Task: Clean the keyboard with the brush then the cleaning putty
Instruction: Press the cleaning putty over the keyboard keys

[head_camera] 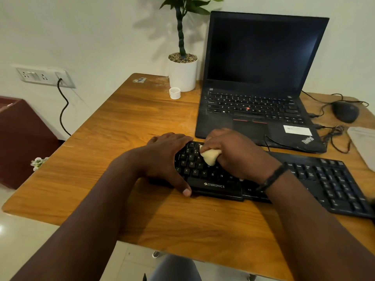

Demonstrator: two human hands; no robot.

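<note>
A black keyboard (324, 179) lies across the wooden desk in front of me, marked ZEBRONICS on its front edge. My left hand (168, 157) lies over its left end, fingers curled over the far edge and thumb on the near edge, holding it steady. My right hand (233, 153) is closed around a pale cream lump of cleaning putty (210, 156), which presses on the letter keys near the top rows. No brush is in view.
An open black laptop (257, 82) sits right behind the keyboard. A potted plant (182, 72) and a small white cap (174, 93) stand at the back. A black mouse (345, 111) with cables lies at the right. The wooden desk (121, 122) has bare surface on the left.
</note>
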